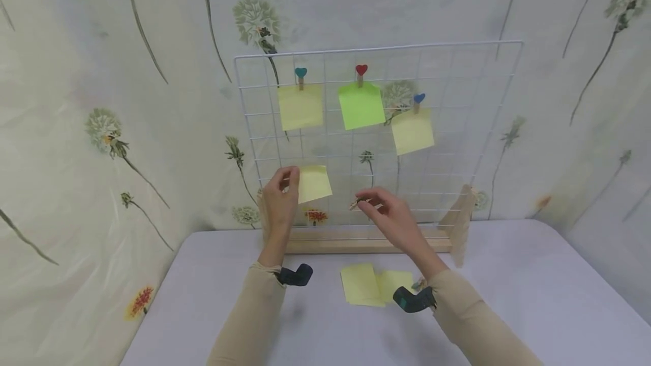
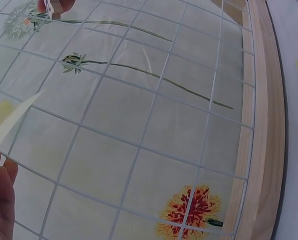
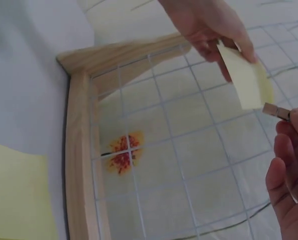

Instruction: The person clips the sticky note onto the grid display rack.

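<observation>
My left hand pinches a pale yellow sticky note by its left edge, in front of the lower left of a white wire grid. In the right wrist view that note stands out from the wires, seen at a slant. To its right, my right hand pinches a small wooden clothespin between thumb and fingertips, its wooden tip pointing toward the note. Higher on the grid, clothespins with heart tops hold two yellow notes and a green note.
The grid stands in a wooden base on a white-covered table. Loose yellow notes lie before it, with a small clothespin beside them, partly behind the right wrist camera. A floral curtain hangs behind.
</observation>
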The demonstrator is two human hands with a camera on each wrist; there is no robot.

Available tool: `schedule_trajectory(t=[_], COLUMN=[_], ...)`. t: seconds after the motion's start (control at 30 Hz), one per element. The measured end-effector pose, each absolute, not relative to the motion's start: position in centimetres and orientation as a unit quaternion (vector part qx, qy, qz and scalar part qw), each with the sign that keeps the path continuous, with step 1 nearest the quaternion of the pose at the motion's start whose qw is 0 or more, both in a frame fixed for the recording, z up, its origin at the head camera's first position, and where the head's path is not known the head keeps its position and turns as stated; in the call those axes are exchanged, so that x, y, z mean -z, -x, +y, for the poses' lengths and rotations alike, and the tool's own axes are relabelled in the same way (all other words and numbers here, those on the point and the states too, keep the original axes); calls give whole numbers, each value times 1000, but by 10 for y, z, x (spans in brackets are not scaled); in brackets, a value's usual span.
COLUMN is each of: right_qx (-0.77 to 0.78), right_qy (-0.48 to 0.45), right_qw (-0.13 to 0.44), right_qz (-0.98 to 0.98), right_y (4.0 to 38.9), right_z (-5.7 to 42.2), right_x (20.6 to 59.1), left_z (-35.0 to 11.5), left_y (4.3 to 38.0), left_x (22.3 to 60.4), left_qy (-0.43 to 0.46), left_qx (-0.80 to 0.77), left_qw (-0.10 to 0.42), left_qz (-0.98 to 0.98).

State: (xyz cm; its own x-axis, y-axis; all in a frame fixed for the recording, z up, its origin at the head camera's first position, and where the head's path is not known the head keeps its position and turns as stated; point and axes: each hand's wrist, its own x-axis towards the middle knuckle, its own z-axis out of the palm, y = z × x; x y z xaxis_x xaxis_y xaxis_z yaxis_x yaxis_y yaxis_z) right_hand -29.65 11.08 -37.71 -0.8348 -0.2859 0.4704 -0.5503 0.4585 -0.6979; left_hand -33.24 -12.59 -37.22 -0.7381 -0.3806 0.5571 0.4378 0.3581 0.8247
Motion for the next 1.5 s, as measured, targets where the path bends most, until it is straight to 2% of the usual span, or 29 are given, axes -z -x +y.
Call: schedule_trajectory(t=[0.33, 0.97, 1.5], right_qx=[-473, -453, -462], right_qy=[-265, -275, -278], right_qw=[134, 169, 188], right_qz=[-830, -831, -821], right_y=[305, 320, 330], right_z=[96, 79, 64], right_x=[362, 341, 325], left_z=[-126, -126, -121], left_y=[332, 333, 335], left_x=[366, 364, 353], left_qy=[-2, -7, 2], left_qx=[564, 546, 520], left_qw=[366, 362, 382], left_qz=[-740, -756, -764])
